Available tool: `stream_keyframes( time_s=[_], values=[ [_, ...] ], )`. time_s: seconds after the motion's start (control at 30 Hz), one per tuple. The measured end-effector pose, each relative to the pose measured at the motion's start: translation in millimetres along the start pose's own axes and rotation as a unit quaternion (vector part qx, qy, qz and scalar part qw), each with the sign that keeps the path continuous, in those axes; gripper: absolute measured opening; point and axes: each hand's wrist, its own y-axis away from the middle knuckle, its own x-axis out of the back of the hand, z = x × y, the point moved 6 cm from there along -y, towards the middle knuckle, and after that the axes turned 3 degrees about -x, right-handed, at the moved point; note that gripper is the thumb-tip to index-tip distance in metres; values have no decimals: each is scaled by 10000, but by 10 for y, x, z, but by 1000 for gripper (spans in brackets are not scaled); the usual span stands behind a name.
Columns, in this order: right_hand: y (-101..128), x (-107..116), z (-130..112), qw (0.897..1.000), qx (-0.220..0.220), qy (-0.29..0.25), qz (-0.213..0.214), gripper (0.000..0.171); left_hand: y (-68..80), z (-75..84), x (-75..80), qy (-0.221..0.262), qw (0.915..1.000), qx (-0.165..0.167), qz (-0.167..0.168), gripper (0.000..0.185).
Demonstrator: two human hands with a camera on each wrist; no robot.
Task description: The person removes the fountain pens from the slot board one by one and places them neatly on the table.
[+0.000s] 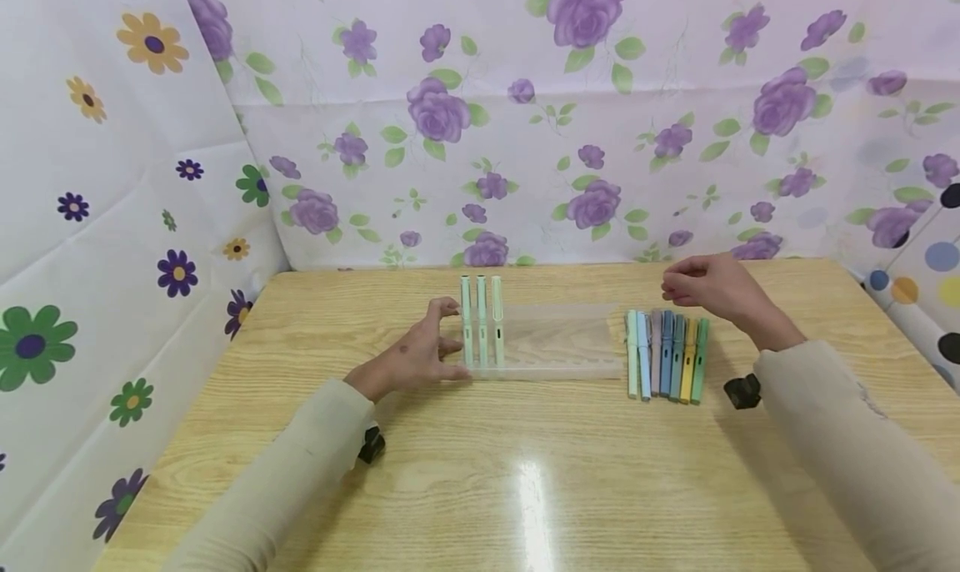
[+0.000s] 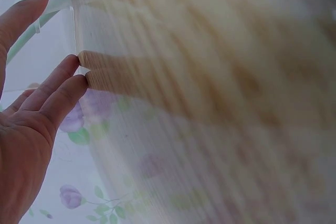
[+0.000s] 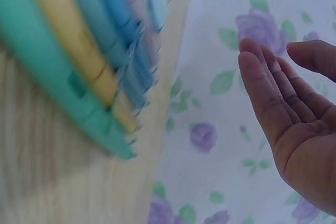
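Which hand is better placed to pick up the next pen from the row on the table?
Right. The right hand hovers empty just above the loose pens, while the left hand touches the clear tray.

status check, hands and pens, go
Left hand open, fingertips on clear plastic pen tray. Right hand empty above six loose pastel pens. Nothing between.

Bright, even light; overhead glare streak on the counter (image 1: 528, 505) near the front edge. Head view sharp, edges bowed. Both wrist views motion-blurred.

You see a glossy light wood-grain tabletop (image 1: 525, 472), a frosted translucent plastic pen tray (image 1: 558, 343), smooth pastel plastic pens (image 1: 667, 355), and a matt floral cloth backdrop (image 1: 600, 138).
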Motion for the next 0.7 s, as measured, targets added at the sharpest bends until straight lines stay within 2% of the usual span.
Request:
stream_keyframes(
  time_s=[0.37,0.7],
  values=[
    [-58,-181,-402,9990,395,-111,183,43,16,9,7,87,10000,-9,-16,96],
    [-122,-420,-674,9975,637,-258,149,39,13,10,7,5,10000,9,-11,94]
  ],
)
